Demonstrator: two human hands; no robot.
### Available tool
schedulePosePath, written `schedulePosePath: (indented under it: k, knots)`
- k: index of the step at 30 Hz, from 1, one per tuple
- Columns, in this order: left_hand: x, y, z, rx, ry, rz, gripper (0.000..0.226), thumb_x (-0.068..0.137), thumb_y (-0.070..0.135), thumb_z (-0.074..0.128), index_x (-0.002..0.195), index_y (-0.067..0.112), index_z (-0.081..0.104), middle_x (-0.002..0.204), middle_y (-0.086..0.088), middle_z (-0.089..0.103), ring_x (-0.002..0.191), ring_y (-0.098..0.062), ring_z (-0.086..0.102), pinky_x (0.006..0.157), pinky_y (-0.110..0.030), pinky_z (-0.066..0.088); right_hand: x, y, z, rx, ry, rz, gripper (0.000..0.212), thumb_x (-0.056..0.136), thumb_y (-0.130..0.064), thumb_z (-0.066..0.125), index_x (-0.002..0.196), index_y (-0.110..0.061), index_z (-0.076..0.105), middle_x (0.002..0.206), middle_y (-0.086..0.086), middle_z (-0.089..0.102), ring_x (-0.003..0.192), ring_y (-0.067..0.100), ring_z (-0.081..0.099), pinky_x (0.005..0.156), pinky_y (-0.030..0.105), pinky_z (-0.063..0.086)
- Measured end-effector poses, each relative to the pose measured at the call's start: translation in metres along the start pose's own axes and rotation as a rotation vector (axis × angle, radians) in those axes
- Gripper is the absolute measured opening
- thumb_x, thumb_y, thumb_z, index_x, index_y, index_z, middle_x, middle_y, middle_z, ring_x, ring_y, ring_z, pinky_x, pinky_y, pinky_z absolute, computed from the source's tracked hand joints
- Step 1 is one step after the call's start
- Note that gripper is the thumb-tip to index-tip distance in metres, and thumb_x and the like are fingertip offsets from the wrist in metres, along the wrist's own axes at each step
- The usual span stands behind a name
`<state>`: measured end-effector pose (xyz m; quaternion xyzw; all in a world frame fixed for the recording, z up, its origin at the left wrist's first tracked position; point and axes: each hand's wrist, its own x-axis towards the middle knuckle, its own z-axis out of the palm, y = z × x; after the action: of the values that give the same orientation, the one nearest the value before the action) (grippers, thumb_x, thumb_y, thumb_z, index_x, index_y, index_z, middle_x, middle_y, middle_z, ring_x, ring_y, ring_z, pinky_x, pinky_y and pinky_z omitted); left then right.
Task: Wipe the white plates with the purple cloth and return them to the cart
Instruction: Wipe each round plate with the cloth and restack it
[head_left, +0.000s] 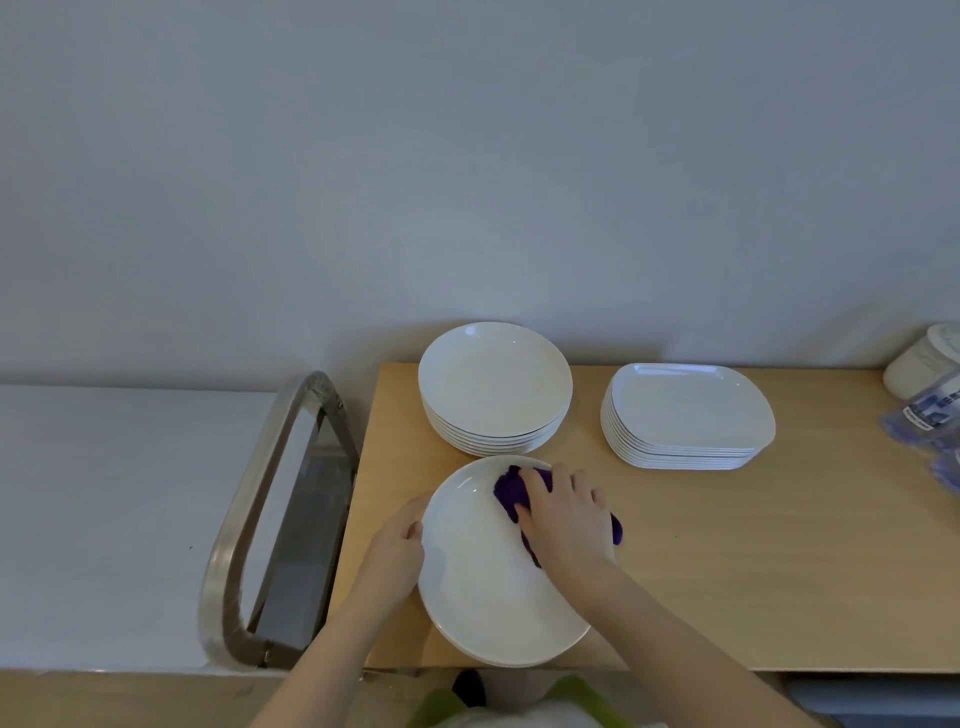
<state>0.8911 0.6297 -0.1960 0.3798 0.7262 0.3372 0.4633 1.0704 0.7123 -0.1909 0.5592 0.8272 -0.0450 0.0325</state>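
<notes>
Right hand (563, 512) clenches purple cloth (511, 488) on round plate (483, 577), upper right of bowl; left hand (397, 545) grips rim at 9 o'clock. Unwiped area lies toward 7 o'clock from cloth. Cart handle (270, 499) at 9 o'clock, nearer left hand; cart shelf hidden. Plate stacks (493, 384) at 12.

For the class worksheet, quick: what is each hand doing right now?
Left hand: grips the rim of the white plate.
Right hand: holds the purple cloth, pressing it on that plate.
</notes>
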Motion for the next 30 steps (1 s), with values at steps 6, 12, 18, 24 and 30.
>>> schedulePosePath:
  k: [6,12,18,24,30]
  knots:
    - [0.002,0.000,0.002,-0.016,0.032,-0.022,0.038,0.097,0.012,0.045,0.129,0.032,0.049,0.110,0.019,0.052,0.093,0.002,0.047,0.067,-0.009,0.038,-0.010,-0.004,0.005,0.061,0.001,0.133,0.042,0.098,-0.042,0.034,0.136,-0.023,0.034,0.124,0.007,0.050,0.107,0.026,0.047,0.087,0.036,0.038]
    - [0.003,0.002,-0.005,-0.054,0.003,-0.054,0.039,0.097,0.011,0.044,0.129,0.029,0.054,0.118,0.008,0.061,0.106,-0.015,0.056,0.087,-0.031,0.050,0.008,-0.031,0.002,0.186,-0.016,0.033,0.045,0.099,-0.041,0.034,0.141,-0.028,0.028,0.134,0.007,0.047,0.120,0.027,0.043,0.100,0.039,0.034]
    - [0.005,0.010,-0.011,-0.212,-0.047,-0.148,0.038,0.096,0.007,0.046,0.102,0.041,0.063,0.091,0.013,0.068,0.080,-0.011,0.066,0.054,-0.022,0.053,-0.011,-0.053,0.000,0.174,-0.071,-0.270,0.036,0.095,-0.042,0.038,0.129,-0.030,0.043,0.126,0.003,0.051,0.112,0.025,0.045,0.092,0.042,0.036]
    - [0.005,0.014,-0.010,-0.182,-0.015,-0.180,0.034,0.093,0.009,0.051,0.113,0.035,0.060,0.101,0.000,0.066,0.090,-0.020,0.063,0.057,-0.026,0.053,-0.052,-0.046,0.001,0.206,-0.136,-0.449,0.029,0.090,-0.036,0.038,0.115,-0.027,0.049,0.116,0.003,0.054,0.104,0.025,0.043,0.090,0.042,0.035]
    - [-0.001,0.015,-0.002,-0.068,-0.004,-0.103,0.050,0.084,0.011,0.066,0.128,0.030,0.050,0.112,-0.005,0.064,0.102,-0.022,0.061,0.069,-0.027,0.053,-0.068,0.002,-0.005,0.199,-0.236,-0.436,0.033,0.084,-0.037,0.041,0.114,-0.031,0.052,0.110,-0.006,0.051,0.102,0.020,0.042,0.089,0.035,0.033]
